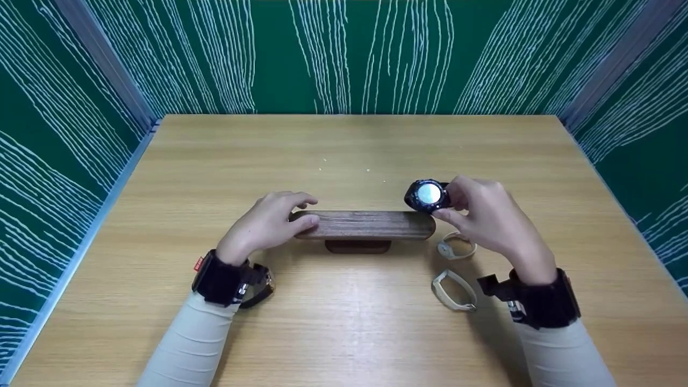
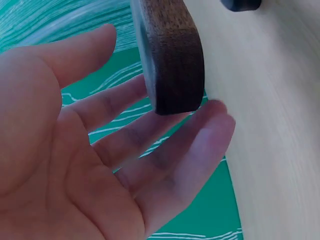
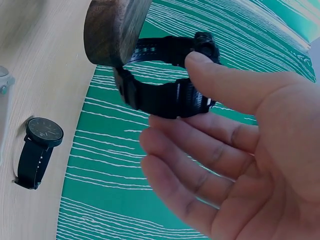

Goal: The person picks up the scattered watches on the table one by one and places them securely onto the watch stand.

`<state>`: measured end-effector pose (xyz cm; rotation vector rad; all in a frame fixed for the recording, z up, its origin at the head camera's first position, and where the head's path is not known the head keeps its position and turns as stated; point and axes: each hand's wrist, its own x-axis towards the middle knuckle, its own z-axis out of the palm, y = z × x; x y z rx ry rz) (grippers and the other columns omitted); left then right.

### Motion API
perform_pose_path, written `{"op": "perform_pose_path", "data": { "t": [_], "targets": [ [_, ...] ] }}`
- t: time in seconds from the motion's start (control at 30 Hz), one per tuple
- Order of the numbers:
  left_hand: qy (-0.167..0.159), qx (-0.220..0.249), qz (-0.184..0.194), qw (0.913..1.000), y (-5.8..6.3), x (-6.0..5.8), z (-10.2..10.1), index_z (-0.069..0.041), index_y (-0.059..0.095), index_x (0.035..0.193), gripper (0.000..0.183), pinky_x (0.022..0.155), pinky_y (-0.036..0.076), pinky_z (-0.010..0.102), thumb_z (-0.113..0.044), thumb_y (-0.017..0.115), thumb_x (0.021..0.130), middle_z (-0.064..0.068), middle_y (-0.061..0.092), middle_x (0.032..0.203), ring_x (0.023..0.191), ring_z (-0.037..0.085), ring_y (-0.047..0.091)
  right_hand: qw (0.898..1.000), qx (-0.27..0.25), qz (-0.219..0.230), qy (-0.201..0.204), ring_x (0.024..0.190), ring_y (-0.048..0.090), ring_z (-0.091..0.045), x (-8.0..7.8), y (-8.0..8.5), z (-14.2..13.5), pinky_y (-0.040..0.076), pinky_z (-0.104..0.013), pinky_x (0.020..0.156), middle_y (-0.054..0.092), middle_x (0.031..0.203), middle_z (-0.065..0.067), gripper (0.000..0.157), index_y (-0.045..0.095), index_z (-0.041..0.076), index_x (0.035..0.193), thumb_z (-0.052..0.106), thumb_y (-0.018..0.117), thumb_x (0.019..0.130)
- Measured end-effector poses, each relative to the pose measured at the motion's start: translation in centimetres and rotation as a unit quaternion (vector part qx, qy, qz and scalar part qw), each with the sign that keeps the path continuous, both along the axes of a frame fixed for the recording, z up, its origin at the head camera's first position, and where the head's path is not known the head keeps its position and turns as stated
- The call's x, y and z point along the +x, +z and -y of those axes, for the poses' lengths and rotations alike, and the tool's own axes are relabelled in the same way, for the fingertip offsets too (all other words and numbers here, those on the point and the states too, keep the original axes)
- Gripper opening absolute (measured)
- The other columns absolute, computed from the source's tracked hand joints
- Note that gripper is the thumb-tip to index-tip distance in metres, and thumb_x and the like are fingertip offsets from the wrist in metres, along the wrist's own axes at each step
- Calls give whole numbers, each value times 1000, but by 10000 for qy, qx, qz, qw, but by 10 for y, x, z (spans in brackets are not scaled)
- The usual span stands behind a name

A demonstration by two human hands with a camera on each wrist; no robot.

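Observation:
A dark wooden bar (image 1: 371, 224) on a short wooden base (image 1: 358, 246) stands in the middle of the table. My right hand (image 1: 486, 212) pinches a black wristwatch (image 1: 428, 194) with a bright round dial, just at the bar's right end. In the right wrist view its black strap (image 3: 155, 97) forms a loop, with the thumb on one side and fingers beneath, and the bar's end overlaps the strap's far side. My left hand (image 1: 269, 220) is at the bar's left end, its fingers loosely spread around that end (image 2: 175, 75), gripping nothing.
Two pale wristwatches, one with a small dial (image 1: 446, 249) and one band-like (image 1: 454, 291), lie right of the base. A dark-strapped watch (image 1: 263, 290) lies beside the left wrist. Another black watch (image 3: 42, 142) rests on the table in the right wrist view. Green walls border the table.

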<state>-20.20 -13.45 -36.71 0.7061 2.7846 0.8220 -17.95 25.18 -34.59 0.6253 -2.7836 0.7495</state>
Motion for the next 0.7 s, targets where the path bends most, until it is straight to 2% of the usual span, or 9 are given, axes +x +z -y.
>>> {"op": "perform_pose_path", "data": {
  "t": [0.13, 0.43, 0.7],
  "targets": [
    [63, 62, 152, 9998, -2, -2, 0, -9, 66, 141, 43, 114, 47, 48, -34, 67, 107, 10, 71, 135, 130, 28, 63, 10000, 59, 3, -16, 81, 72, -27, 0, -1, -1, 58, -45, 73, 75, 90, -13, 26, 68, 0, 101, 16, 86, 91],
    [114, 65, 130, 9998, -6, -3, 0, -6, 71, 133, 37, 104, 52, 47, -32, 67, 106, 10, 75, 120, 115, 27, 68, 9989, 257, 368, -141, 75, 67, -21, 1, -2, -2, 53, -40, 69, 74, 89, -10, 28, 69, 1, 104, 19, 86, 91],
    [122, -47, 83, 9999, -5, -3, -3, -9, 75, 123, 29, 104, 50, 48, -31, 68, 106, 6, 76, 115, 115, 27, 67, 9976, 295, 618, -82, 73, 67, -19, 2, -2, -2, 54, -38, 67, 74, 86, -8, 28, 68, 2, 101, 18, 88, 89]
  ]
}}
